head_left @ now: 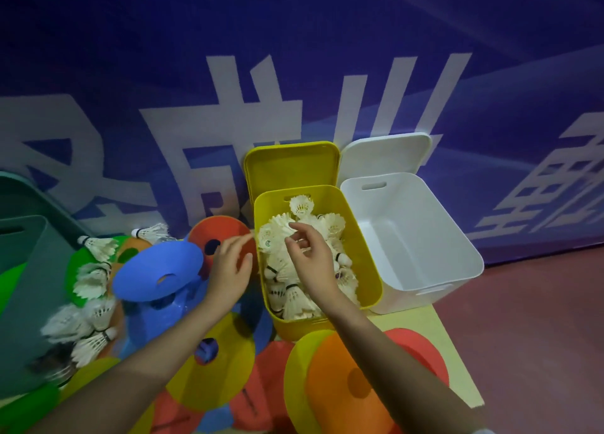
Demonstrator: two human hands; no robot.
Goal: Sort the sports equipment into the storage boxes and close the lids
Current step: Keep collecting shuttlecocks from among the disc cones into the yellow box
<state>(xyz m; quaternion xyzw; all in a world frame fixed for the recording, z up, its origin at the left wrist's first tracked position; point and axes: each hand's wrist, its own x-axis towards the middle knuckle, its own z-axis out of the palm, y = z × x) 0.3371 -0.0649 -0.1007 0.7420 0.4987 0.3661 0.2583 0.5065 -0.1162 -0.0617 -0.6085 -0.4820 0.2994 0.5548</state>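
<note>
Green box (23, 270) cut by left edge; lower shuttlecocks (294, 299) buried.

Two open storage boxes side by side: one yellow box (369, 270), one white box (457, 237), each with its lid raised. One green container (23, 270) at far left. Shuttlecocks in the yellow box (294, 270) heaped, too many to count; about eight loose shuttlecocks (94, 280) outside. Roughly ten flat disc cones (157, 267), overlapping, exact number unclear. Two hands.
</note>
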